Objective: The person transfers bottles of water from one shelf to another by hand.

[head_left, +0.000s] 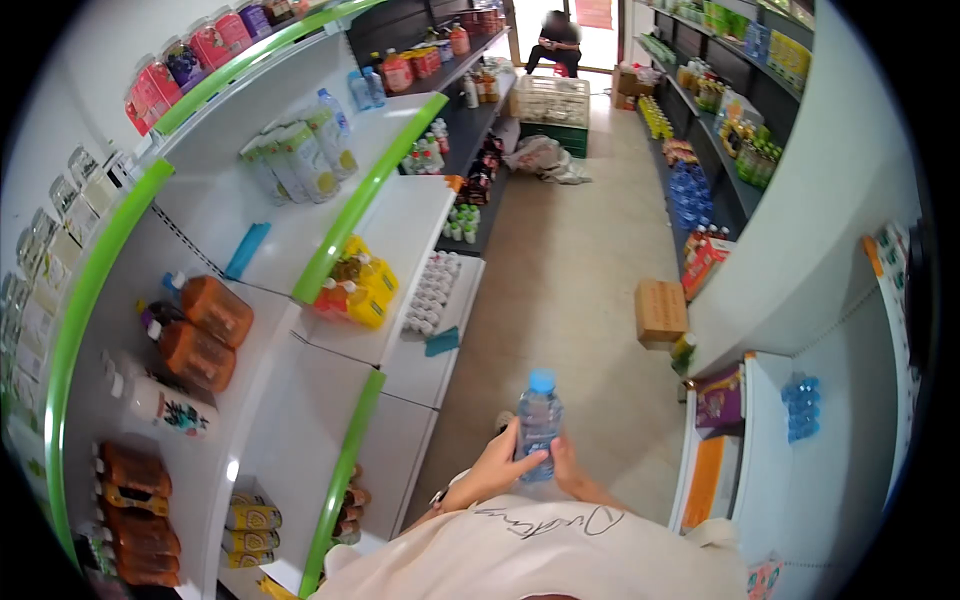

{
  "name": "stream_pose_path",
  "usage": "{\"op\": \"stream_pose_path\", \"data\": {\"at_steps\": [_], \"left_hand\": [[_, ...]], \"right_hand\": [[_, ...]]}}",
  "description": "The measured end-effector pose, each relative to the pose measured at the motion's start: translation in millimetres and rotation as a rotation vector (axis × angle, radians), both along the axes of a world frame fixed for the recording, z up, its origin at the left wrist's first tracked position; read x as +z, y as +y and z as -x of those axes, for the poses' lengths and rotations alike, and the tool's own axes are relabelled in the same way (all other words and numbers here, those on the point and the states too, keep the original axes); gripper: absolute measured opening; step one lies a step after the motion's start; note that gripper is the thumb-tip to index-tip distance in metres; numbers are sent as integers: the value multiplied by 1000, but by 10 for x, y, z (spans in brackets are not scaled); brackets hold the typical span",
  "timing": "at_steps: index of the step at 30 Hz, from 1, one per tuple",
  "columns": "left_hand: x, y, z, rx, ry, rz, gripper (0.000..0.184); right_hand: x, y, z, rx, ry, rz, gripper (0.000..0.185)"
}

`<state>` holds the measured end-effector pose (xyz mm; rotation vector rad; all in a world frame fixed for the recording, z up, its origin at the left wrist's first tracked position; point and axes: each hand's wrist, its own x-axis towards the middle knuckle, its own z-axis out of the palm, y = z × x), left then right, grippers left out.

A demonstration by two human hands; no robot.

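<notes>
A clear water bottle (540, 412) with a blue cap stands upright between my hands, in front of my light shirt. My left hand (497, 466) wraps its left side, the thumb reaching across the lower part. Against the right side rests my right hand (570, 470), its fingers partly hidden behind the bottle. Both hands are closed around it near the base.
White shelves with green edging (375, 200) run along the left, holding large orange drink bottles (200, 355) and yellow packs (365, 285). A cardboard box (661, 311) sits on the aisle floor (560, 270). Small blue bottles (801, 408) stand on the right shelf. A person (555, 45) sits far back.
</notes>
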<state>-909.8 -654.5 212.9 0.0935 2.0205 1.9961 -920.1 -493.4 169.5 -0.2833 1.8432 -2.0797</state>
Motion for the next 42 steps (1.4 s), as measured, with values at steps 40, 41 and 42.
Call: {"op": "stream_pose_path", "data": {"at_steps": [40,41,42], "left_hand": [[370,-1445,7673,357,345,615,71],[409,-1521,7831,389,389,609,72],[440,-1602,7949,428,480,645,72]], "right_hand": [[209,-1400,8288,231,364,3,74],[325,-1467,8459,258,371,13,71],[429,-1546,8618,266,356,14,71]]}}
